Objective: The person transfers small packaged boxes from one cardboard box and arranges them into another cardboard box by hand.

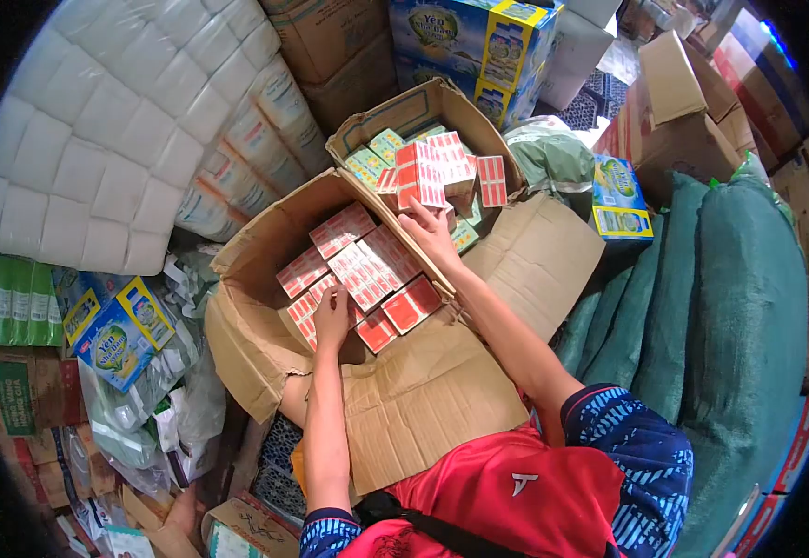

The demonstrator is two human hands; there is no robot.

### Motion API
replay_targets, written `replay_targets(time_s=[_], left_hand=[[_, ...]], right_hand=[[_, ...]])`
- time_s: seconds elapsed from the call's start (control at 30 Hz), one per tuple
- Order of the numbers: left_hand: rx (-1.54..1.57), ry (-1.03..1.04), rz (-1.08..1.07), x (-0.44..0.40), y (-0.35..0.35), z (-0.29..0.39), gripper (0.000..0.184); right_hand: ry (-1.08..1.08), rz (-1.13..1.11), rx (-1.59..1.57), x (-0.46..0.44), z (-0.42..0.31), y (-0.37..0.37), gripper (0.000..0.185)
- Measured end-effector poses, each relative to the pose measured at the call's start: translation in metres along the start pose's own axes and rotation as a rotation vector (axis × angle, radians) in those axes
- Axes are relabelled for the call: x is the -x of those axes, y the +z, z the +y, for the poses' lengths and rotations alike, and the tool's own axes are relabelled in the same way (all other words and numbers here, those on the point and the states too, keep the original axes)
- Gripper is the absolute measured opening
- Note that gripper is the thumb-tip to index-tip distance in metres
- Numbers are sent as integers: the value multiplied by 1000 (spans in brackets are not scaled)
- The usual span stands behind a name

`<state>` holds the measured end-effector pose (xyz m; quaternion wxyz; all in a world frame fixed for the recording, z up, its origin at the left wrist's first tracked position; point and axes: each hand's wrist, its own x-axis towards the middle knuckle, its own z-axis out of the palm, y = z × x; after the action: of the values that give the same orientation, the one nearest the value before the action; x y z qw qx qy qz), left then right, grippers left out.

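Directly before me stands an open cardboard box with red-and-white packs laid inside. My left hand reaches into it, fingers curled at the lower corner of a red-and-white pack. Other packs, among them a red-faced pack, lie around that hand. My right hand grips the near end of a red-and-white pack above a second open cardboard box. Green-and-yellow small boxes and more red-and-white packs fill that second box; my right fingertips are partly hidden.
Box flaps spread toward my lap. White wrapped bundles rise at the left, with blue-and-yellow cartons below. Large green sacks crowd the right. Blue cartons and an open brown carton stand behind.
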<state>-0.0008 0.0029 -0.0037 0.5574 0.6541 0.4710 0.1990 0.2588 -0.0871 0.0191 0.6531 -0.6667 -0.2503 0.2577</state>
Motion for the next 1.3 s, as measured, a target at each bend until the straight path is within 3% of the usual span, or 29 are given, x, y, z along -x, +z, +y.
replay_targets(time_s=[0.1,0.27,0.37,0.4,0.5,0.53,0.57,0.63,0.73,0.83,0.87,0.93,1.0,1.1,1.13,1.17,1.23,1.3], left_hand=[[6,-2,1,0,1,3,31],[6,13,28,0,1,3,33],[-48,19,28,-4,2,-1,33],[-38,21,20,-3,2,0,33],[-55,35,32,3,1,9,34],[-92,44,59,8,3,17,35],[-127,51,90,11,2,25,36],[-293,45,192,12,-1,24,40],[-421,-13,342,13,-3,39,38],[-31,18,372,-5,-10,19,38],[144,12,326,-6,-12,19,46],[549,36,184,-12,-20,22,57],[874,-4,23,-2,-23,40,76],[1245,-120,-52,17,-28,68,76],[1273,-70,-7,27,-23,102,66],[1194,64,19,2,-23,54,53],[981,-17,202,-3,-21,31,42],[1061,-51,290,-2,-28,33,39]], right_hand=[[76,99,11,7,-27,-7,59],[-129,474,-6,9,-50,-16,39],[-293,639,96,-2,-1,-23,34],[-311,652,106,-5,9,-25,41],[-89,721,-185,5,-39,-22,55],[-90,797,-131,-12,-31,-26,67],[-13,769,-501,-19,-20,-33,72],[221,683,-617,-8,-79,-45,75],[-31,494,-705,2,-118,-38,78],[-23,173,-708,25,-152,-42,83],[-80,43,-700,29,-157,-38,86],[-212,15,-581,50,-184,-4,89],[-286,-132,-264,62,-171,11,90],[-506,-401,115,74,-143,36,86],[-462,-531,216,77,-132,40,84],[-418,-660,315,80,-119,46,83],[-482,-697,272,87,-92,59,73],[-336,-759,85,94,-82,61,67]])
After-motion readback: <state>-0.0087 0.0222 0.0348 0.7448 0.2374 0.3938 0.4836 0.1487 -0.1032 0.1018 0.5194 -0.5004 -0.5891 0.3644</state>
